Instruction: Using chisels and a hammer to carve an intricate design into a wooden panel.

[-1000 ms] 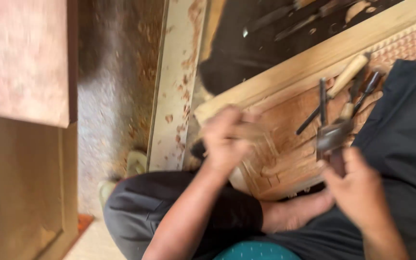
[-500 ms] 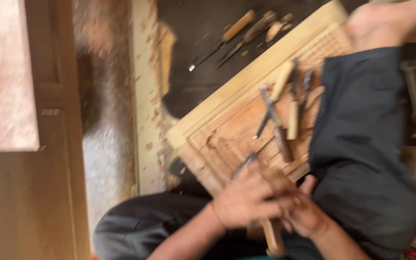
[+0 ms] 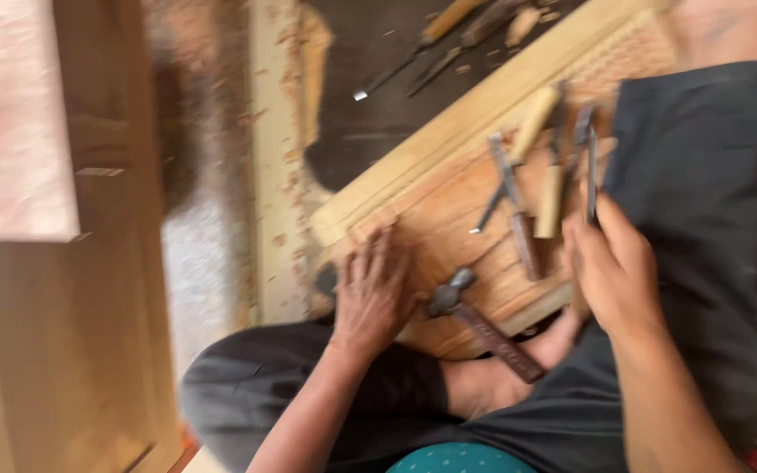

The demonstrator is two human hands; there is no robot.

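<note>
A carved wooden panel [image 3: 449, 219] is laid across the lap of a seated person, tilted, with its pale moulded frame toward the dark floor mat [image 3: 378, 131]. Carving is judged to be well under way: relief pattern is seen over much of the reddish centre field and in a fine band near the far corner, though blur hides how much of the surface is left uncut. Wood chips are scattered along the pale plank [image 3: 273, 158] beside the panel, which suggests much cutting is already done.

The left hand [image 3: 374, 293] is spread flat on the panel's near corner, fingers open, nothing gripped. The right hand [image 3: 615, 271] is closed around a slim metal chisel [image 3: 589, 166], whose shaft stands up past the fingers. A hammer [image 3: 484, 320] rests on the panel's near edge between the two hands, untouched. Several wooden-handled chisels [image 3: 541, 175] lie on the panel, just beside the right hand. More tools [image 3: 431, 39] are left on the mat, well apart from the hands.
</note>
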